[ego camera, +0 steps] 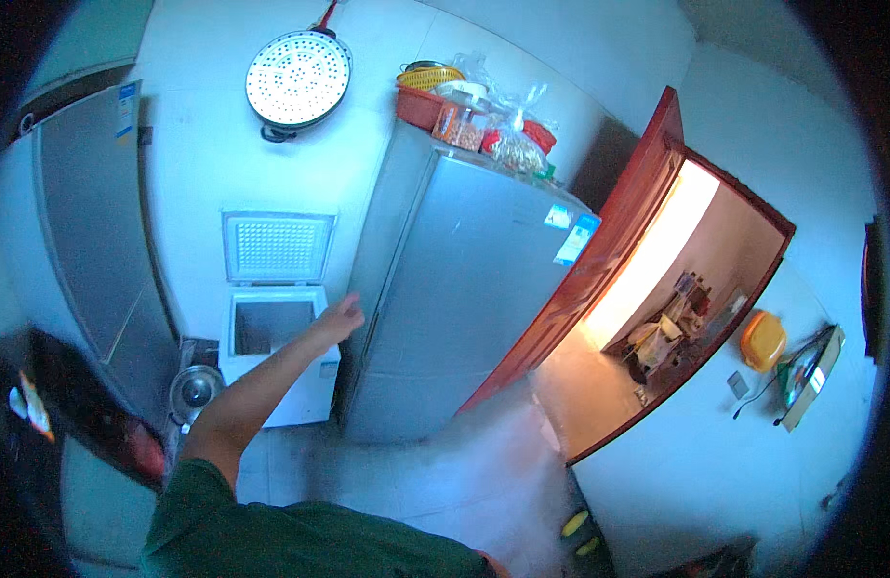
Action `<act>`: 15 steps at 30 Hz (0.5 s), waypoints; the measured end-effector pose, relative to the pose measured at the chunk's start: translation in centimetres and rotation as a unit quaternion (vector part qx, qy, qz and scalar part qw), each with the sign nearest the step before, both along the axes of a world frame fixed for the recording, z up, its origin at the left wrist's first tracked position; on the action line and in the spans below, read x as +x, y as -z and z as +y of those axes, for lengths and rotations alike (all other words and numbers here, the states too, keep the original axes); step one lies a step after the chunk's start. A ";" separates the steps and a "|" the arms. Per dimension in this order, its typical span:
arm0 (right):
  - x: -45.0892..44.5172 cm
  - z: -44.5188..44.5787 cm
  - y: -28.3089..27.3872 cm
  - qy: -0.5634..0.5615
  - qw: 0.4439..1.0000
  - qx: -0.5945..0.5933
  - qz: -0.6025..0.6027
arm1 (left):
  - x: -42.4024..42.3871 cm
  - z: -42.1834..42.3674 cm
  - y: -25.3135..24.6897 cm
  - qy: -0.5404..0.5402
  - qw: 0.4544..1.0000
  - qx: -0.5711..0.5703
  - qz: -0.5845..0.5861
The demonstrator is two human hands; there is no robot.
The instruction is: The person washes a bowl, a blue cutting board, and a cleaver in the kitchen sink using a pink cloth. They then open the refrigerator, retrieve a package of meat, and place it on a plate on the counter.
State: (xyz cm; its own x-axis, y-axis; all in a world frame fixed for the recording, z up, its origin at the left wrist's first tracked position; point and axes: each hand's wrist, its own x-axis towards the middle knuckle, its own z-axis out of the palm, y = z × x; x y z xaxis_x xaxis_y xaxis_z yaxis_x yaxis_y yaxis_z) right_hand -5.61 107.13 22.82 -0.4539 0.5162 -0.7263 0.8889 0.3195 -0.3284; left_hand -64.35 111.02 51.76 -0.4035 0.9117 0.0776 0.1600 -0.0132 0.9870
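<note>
My left arm reaches forward, and my left hand (341, 320) is at the left edge of the grey refrigerator (459, 289). Its fingers look partly curled; whether they touch the refrigerator cannot be made out. Behind my forearm stands a small white chest freezer (293, 404). The freezer lid (278, 247) is raised against the wall, and the inside looks dark and is partly hidden by my arm. My right hand is out of view; only a sliver of skin shows beside my green shirt (315, 538) at the bottom edge.
A metal pot (195, 390) sits left of the freezer. Baskets (419, 105), a plastic jar (459, 126) and a clear bag (518, 148) crowd the refrigerator top. A perforated round pan (298, 79) hangs above. Right of the refrigerator, a red wooden door (633, 209) stands open beside a lit doorway.
</note>
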 end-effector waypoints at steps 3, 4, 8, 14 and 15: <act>-4.2 1.6 -2.9 0.041 0.999 0.007 0.017 | -4.1 11.1 -4.4 -0.032 0.993 0.095 0.059; -5.6 2.1 -3.6 0.053 0.998 0.010 0.023 | -4.6 14.1 -6.1 -0.031 0.993 0.100 0.059; -9.5 3.6 -6.1 0.088 0.995 0.010 0.039 | -4.7 21.0 -11.3 -0.121 0.968 0.185 0.117; -9.3 3.5 -7.9 0.101 0.994 0.020 0.041 | -2.7 24.1 -12.0 -0.278 0.907 0.267 0.171; -9.0 3.2 -8.1 0.091 0.995 0.025 0.045 | -2.3 24.1 -12.3 -0.269 0.917 0.253 0.154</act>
